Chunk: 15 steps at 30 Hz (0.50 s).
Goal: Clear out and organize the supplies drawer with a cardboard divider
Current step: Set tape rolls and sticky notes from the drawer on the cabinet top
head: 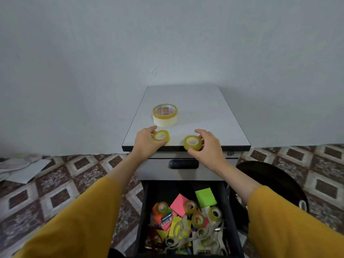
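- The supplies drawer [143,211] is pulled open at the near bottom. It holds a jumble of small tape rolls [198,219], pink sticky notes [178,203], green sticky notes [205,197] and white-handled scissors [179,230].
- The left hand [147,142] has its fingers curled round a small yellow tape roll [161,136] on the cabinet top [204,112], near the near-left edge.
- The right hand [208,146] grips a second small tape roll [192,142] between thumb and fingers at the top's near edge. Whether that roll rests on the top or is held clear of it cannot be told.
- A large tape roll [165,116] lies flat just beyond the left hand.
- The upper drawer, with a black handle [184,164], is closed.
- Loose papers [22,170] lie on the tiled floor [61,194] at far left.
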Motion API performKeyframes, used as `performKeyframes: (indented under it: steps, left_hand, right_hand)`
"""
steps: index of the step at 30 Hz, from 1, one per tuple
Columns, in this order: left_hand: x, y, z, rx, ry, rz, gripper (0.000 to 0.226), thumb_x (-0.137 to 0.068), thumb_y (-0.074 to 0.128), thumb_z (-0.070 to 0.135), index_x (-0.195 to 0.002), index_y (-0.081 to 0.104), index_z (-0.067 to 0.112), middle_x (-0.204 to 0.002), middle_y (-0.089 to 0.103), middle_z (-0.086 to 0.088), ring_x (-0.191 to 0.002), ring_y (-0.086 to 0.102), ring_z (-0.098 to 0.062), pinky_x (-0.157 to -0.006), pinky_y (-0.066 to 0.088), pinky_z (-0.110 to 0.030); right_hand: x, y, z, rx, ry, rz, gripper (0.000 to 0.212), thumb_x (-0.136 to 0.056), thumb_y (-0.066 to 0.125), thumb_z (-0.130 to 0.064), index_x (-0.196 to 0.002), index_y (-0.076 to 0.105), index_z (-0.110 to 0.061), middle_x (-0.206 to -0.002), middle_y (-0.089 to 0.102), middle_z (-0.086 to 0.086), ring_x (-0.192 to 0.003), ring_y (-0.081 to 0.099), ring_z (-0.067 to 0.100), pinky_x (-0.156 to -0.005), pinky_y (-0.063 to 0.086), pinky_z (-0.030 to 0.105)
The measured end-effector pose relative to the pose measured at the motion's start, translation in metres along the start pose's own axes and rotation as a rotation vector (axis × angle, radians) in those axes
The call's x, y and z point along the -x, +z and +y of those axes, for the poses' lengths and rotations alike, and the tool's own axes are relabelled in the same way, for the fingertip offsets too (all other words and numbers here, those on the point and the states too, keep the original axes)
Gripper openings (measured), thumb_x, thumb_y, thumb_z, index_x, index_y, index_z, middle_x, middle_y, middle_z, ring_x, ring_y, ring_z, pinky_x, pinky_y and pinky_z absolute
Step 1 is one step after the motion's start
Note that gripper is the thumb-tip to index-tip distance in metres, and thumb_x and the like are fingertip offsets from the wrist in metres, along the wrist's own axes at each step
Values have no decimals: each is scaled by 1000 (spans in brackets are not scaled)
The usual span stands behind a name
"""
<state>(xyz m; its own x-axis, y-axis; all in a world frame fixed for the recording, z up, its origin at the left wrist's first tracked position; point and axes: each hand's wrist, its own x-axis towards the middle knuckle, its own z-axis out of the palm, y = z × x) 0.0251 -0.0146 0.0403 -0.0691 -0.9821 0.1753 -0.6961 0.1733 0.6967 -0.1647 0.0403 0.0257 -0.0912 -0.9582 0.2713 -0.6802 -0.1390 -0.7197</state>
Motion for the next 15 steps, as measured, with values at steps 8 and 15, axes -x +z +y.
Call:
performKeyframes:
  steps: [8, 15]
  left_hand:
    - [-31, 12, -10, 55, -53, 10, 73, -77, 75, 24, -138, 41, 4, -121, 57, -10, -106, 54, -19, -86, 42, -22]
    - [-51, 18, -18, 106, -58, 73, 74, -73, 79, 29, -135, 43, 8, -115, 57, -8, -94, 52, -13, -77, 43, -22]
  right_hand:
    - [-21, 3, 8, -32, 5, 35, 61, -76, 73, -24, -130, 48, -12, -111, 54, 5, -98, 55, 23, -90, 48, 41]
    - [-35, 7, 14, -36, 8, 53, 59, -77, 73, -26, -129, 49, -12, -111, 58, 5, -94, 56, 19, -88, 49, 36]
